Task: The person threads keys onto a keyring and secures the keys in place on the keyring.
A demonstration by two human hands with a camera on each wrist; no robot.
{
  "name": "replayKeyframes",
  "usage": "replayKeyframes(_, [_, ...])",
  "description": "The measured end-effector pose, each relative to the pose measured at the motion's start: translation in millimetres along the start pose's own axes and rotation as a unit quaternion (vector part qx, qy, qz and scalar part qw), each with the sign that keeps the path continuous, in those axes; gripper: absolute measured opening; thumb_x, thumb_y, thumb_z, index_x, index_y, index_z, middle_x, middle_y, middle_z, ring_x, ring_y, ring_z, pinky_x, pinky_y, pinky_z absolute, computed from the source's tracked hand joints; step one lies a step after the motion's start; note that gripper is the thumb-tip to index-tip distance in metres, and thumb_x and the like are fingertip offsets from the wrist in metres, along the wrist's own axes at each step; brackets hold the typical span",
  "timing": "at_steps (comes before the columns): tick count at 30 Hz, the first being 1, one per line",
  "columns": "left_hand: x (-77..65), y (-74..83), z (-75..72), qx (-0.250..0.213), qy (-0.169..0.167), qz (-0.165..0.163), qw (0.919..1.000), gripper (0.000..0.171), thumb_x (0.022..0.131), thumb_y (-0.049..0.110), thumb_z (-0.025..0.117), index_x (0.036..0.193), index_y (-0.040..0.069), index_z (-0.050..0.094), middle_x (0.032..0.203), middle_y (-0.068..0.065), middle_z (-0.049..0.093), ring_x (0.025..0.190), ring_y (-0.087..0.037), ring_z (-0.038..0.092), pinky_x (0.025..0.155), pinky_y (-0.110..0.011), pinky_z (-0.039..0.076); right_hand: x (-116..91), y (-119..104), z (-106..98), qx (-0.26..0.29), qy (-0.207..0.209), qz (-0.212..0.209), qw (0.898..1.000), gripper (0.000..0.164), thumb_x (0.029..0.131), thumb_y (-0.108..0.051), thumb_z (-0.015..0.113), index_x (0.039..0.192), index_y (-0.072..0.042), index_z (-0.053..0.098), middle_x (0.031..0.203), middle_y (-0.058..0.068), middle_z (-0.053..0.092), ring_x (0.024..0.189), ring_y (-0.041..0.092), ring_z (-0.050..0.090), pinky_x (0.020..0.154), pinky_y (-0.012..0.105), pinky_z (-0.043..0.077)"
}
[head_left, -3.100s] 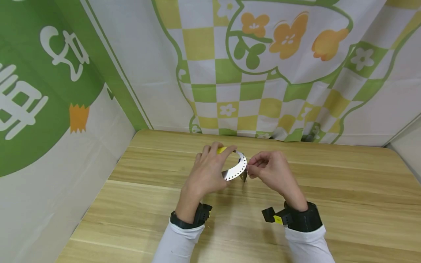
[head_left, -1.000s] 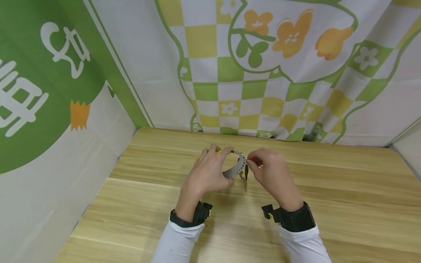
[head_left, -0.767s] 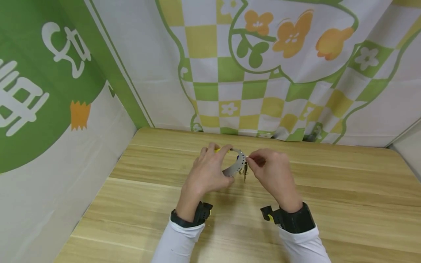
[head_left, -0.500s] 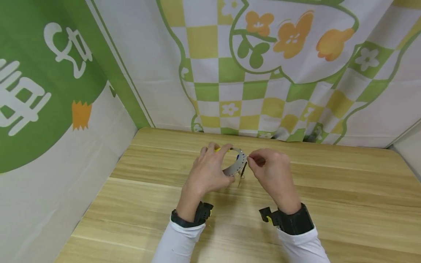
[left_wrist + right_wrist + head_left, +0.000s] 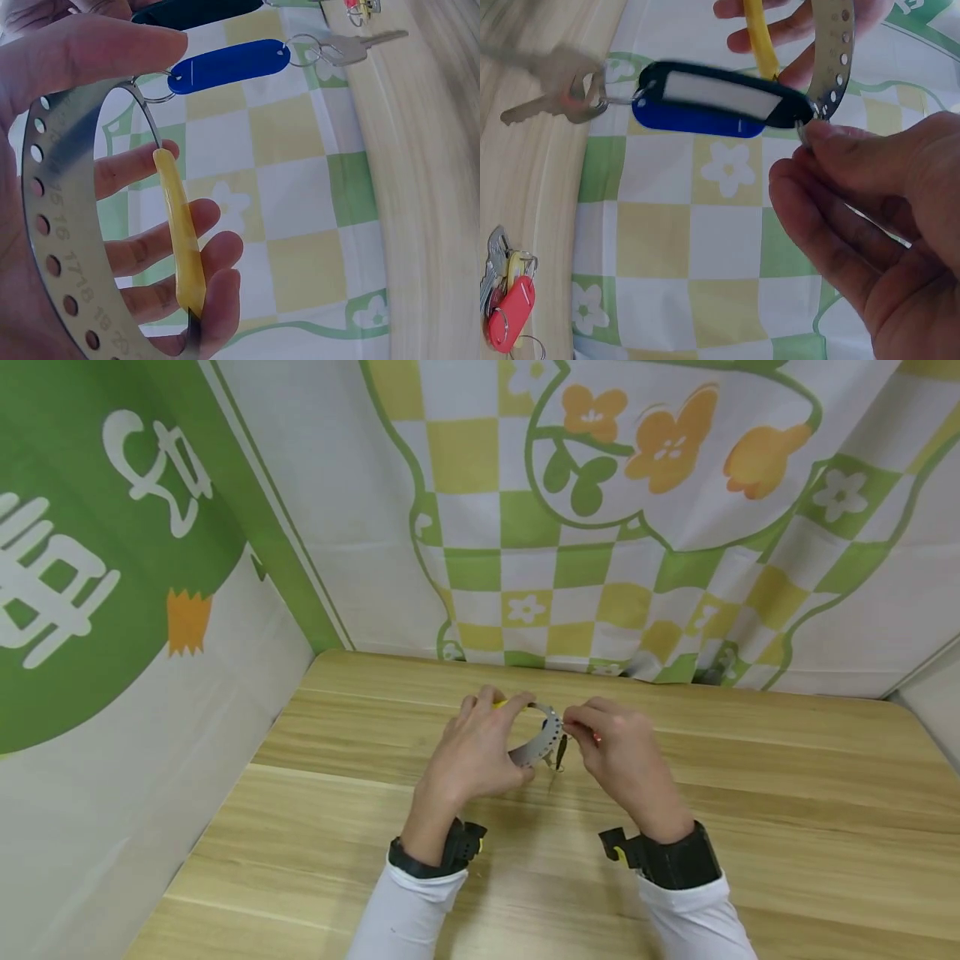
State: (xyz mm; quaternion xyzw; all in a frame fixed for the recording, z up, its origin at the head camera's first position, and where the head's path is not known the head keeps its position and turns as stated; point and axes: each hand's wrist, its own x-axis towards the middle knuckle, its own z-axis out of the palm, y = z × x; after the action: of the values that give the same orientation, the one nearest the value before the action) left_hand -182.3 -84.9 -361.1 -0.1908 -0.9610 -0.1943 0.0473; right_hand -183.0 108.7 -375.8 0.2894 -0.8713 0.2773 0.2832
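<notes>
Right hand (image 5: 626, 758): fingers narrow, pinching the split ring (image 5: 802, 133) of the dark green key tag (image 5: 724, 96) at the rim of the key hoop (image 5: 75, 187).
Left hand (image 5: 472, 756): fingers curled round the key hoop, tips by its yellow grip (image 5: 180, 232).
Key hoop: above the bench (image 5: 787, 827); more edge-on than 3.1 s ago, when its numbered face lay flatter to the head camera.
Dark green key tag: slanted 0.5 s ago, now hanging nearer upright; pinch in about the same spot. Judged: ring-to-rim fitting under way, not done. Whether the wire passes through a hole: cannot tell.
Blue key tag (image 5: 232, 66): just beside the dark green 1, its ring against the hoop; probably already on.
Keys: 2 dangle; blue tag's key (image 5: 351, 49) clear, other key (image 5: 566, 67) blurred.
Red key tag (image 5: 511, 315): with more keys, well apart.
</notes>
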Motion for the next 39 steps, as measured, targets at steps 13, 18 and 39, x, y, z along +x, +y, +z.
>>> replayKeyframes(13, [0.5, 0.2, 0.5, 0.005, 0.009, -0.022, 0.9997, 0.086, 0.058, 0.039, 0.076, 0.137, 0.028, 0.043, 0.126, -0.008, 0.043, 0.103, -0.025, 0.044, 0.073, -0.043, 0.041, 0.2, -3.9, -4.2, 0.045, -0.014, 0.129, 0.991, 0.007, 0.079, -0.018, 0.068, 0.084, -0.014, 0.070, 0.072, -0.007, 0.061, 0.061, 0.003, 0.055, 0.057, 0.022, 0.044])
replayKeyframes(18, [1.2, 0.8, 2.0, 0.006, 0.010, -0.018, 0.9998, 0.086, 0.058, 0.040, 0.076, 0.137, 0.028, 0.043, 0.126, -0.009, 0.044, 0.102, -0.025, 0.044, 0.073, -0.043, 0.041, 1.5, -9.3, -4.7, 0.006, -0.007, 0.147, 0.989, 0.004, 0.079, -0.017, 0.067, 0.080, -0.014, 0.070, 0.068, -0.007, 0.060, 0.058, 0.003, 0.054, 0.054, 0.023, 0.043])
replayKeyframes(39, [0.2, -1.0, 2.1, 0.000, -0.001, 0.004, 1.0000, 0.084, 0.056, 0.036, 0.077, 0.134, 0.030, 0.044, 0.122, -0.008, 0.043, 0.097, -0.023, 0.044, 0.070, -0.040, 0.041, 0.2, 1.5, -0.4, -0.004, 0.017, -0.027, 0.999, 0.007, 0.076, -0.002, 0.068, 0.081, -0.008, 0.069, 0.077, -0.001, 0.062, 0.064, 0.007, 0.056, 0.057, 0.022, 0.042])
